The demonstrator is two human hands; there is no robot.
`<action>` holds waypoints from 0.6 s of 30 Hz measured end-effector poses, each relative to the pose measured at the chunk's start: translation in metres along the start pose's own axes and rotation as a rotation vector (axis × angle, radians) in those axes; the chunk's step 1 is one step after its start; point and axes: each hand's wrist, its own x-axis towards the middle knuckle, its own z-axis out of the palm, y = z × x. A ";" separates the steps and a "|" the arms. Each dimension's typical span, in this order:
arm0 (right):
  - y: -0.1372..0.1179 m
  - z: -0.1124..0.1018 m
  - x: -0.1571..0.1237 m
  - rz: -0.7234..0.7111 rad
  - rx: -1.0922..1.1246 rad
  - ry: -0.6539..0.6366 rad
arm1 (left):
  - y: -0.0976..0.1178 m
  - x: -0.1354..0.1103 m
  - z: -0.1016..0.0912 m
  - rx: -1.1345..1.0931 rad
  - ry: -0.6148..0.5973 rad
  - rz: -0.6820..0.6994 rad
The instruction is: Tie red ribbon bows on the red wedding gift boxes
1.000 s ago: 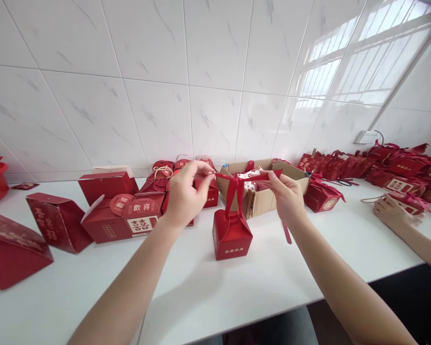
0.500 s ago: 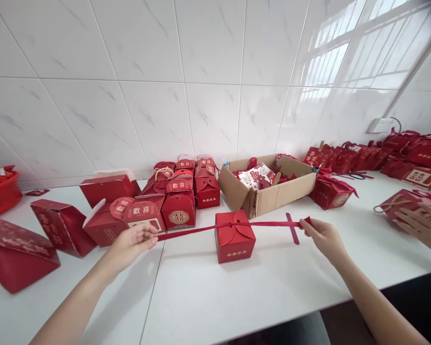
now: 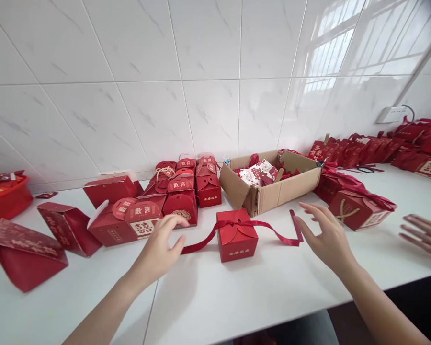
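A small red gift box [image 3: 238, 242] with gold characters stands upright on the white table. Across its folded top runs a red ribbon [image 3: 201, 243], knotted in the middle, with one loose end curving out to each side. My left hand [image 3: 163, 242] hovers left of the box, thumb and fingers apart, near the left ribbon end; whether it touches the ribbon I cannot tell. To the right, my right hand [image 3: 325, 237] is spread open, apart from the right ribbon end. A narrow dark red strip [image 3: 296, 225] lies behind that end.
Behind the box stands an open cardboard carton [image 3: 283, 191] with red items inside. Several red gift boxes [image 3: 181, 199] crowd the back left. A red basket [image 3: 7, 199] sits far left. At right, another person's hand [image 3: 424, 237] is near a ribboned box [image 3: 361, 208].
Both hands have let go of the taut ribbon, which now droops in curves. My left hand has moved toward the box. The other person's hand has come off the ribboned box.
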 end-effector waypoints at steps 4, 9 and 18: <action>-0.052 0.020 0.023 -0.004 0.279 -0.350 | 0.041 0.027 0.032 -0.104 -0.067 -0.022; -0.071 0.053 0.035 0.217 0.366 -0.784 | 0.040 0.045 0.065 -0.320 -0.212 -0.190; -0.056 0.059 0.032 0.282 0.642 -0.835 | 0.031 0.046 0.065 -0.685 -0.425 -0.197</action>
